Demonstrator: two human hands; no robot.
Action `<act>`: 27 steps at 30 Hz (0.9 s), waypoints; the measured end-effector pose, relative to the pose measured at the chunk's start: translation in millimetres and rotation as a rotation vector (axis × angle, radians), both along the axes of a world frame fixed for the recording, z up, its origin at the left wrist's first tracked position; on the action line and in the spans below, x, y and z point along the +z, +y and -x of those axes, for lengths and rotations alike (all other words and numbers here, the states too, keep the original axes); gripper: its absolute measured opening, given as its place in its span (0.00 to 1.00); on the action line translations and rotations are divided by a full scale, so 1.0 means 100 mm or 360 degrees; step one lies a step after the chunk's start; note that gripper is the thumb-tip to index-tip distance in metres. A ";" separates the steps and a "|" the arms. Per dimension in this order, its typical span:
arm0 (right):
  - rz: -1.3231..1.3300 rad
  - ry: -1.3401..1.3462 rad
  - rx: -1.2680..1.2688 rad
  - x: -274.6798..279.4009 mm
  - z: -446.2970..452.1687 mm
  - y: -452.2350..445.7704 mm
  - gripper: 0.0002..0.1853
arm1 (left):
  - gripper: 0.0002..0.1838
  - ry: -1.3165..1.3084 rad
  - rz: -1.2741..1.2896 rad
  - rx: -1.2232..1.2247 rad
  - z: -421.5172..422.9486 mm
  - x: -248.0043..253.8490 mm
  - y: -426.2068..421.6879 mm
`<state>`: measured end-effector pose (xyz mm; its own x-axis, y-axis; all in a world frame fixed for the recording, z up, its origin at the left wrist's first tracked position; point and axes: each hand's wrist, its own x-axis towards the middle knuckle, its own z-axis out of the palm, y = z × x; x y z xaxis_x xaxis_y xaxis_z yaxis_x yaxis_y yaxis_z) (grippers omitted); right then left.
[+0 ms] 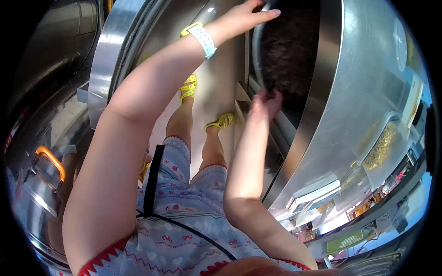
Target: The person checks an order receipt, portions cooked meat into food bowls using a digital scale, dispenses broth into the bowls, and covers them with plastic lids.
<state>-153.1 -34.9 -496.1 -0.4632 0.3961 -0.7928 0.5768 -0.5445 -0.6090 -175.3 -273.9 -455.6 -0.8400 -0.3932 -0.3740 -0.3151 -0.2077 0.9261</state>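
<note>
Two bare hands flank a round vessel [258, 57] with a thin grey rim, which lies within the dark opening of a stainless-steel cabinet. The vessel holds a dark brown, rough-textured mass [287, 55]; its substance cannot be told. The left hand [264, 13] is at the far part of the rim, with the thumb extended and the other fingers partly cut off by the upper edge of the view; whether it grips the rim cannot be told. The right hand [267, 103] is at the near end of the rim, its fingers bent and slightly blurred; the firmness of its hold cannot be determined. The vessel's visible rim thus runs between the two hands, with the brown mass to the right of that rim.

A pale patterned watch strap [204, 41] encircles the left wrist. To the left stands an open door [103, 69] with a dark gasket along its edge; beyond it, an orange handle [51, 162] is fixed to a shiny metal surface. To the right, a steel worktop [350, 87] carries a clear container [380, 147] of yellow strands and, nearer the body, pale flat items [315, 197]. Yellow sandals [225, 121] rest on the light floor [214, 99] below the arms.
</note>
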 end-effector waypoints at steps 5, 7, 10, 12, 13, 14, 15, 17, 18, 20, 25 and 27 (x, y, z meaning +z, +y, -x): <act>0.0445 0.0013 0.0436 0.18 -0.73 0.04 0.06 | 0.25 -0.0003 0.0123 0.0069 -0.67 -0.25 -0.47; 0.0201 0.0055 0.0481 0.39 -0.90 -0.07 0.09 | 0.21 -0.0043 0.0068 0.0452 -1.16 -0.13 -0.37; 0.0238 -0.0142 0.0808 0.47 -1.16 0.32 0.21 | 0.20 -0.0304 -0.0009 0.0630 -1.76 0.41 -0.18; 0.0349 -0.0112 0.0848 0.63 -1.40 0.44 0.23 | 0.19 -0.0447 0.0163 0.0663 -2.21 0.69 -0.07; 0.0378 -0.0156 0.0962 0.85 -1.46 0.46 0.24 | 0.19 -0.0455 0.0178 0.0789 -2.37 0.90 0.05; 0.0407 -0.0190 0.1081 1.09 -1.49 0.48 0.24 | 0.19 -0.0435 0.0064 0.0902 -2.57 1.02 0.16; 0.0432 -0.0171 0.1119 1.25 -1.56 0.52 0.25 | 0.19 -0.0516 0.0113 0.0988 -2.75 1.20 0.28; 0.0488 -0.0181 0.1314 1.49 -1.63 0.69 0.26 | 0.18 -0.0355 0.0046 0.1171 -3.06 1.47 0.54; 0.0507 -0.0138 0.1293 1.69 -1.61 0.74 0.26 | 0.18 -0.0390 0.0067 0.1169 -3.29 1.54 0.65; 0.0596 -0.0156 0.1404 2.19 -1.56 0.90 0.23 | 0.20 -0.0251 -0.0038 0.1326 -3.56 1.83 1.04; 0.0619 0.0043 0.1812 3.11 -1.23 1.55 0.26 | 0.23 -0.0053 -0.0219 0.1677 -3.64 2.73 2.10; 0.0440 0.0181 0.1958 3.38 -1.08 1.79 0.25 | 0.24 0.0021 -0.0218 0.1616 -3.49 3.03 2.34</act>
